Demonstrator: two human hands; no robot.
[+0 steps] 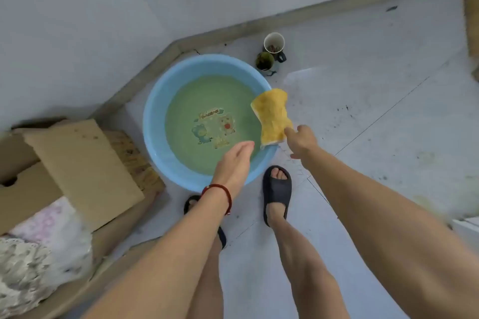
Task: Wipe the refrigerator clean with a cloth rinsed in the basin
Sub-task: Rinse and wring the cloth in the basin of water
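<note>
A round blue basin (153,122) stands on the floor, holding greenish water over a cartoon print. A yellow cloth (272,115) hangs above the basin's right rim. My right hand (302,141) touches the cloth's lower right edge with its fingers spread, and its grip is not clear. My left hand (234,159), with a red cord at the wrist, reaches over the basin's near rim with its fingers together and nothing in it, just left of the cloth's lower corner. The refrigerator is not in view.
Two cups (270,53) stand by the wall behind the basin. Flattened cardboard (83,166) and a box with pale fabric (44,251) lie at the left. My feet in dark slippers (277,191) stand just before the basin. Grey tiled floor spreads to the right.
</note>
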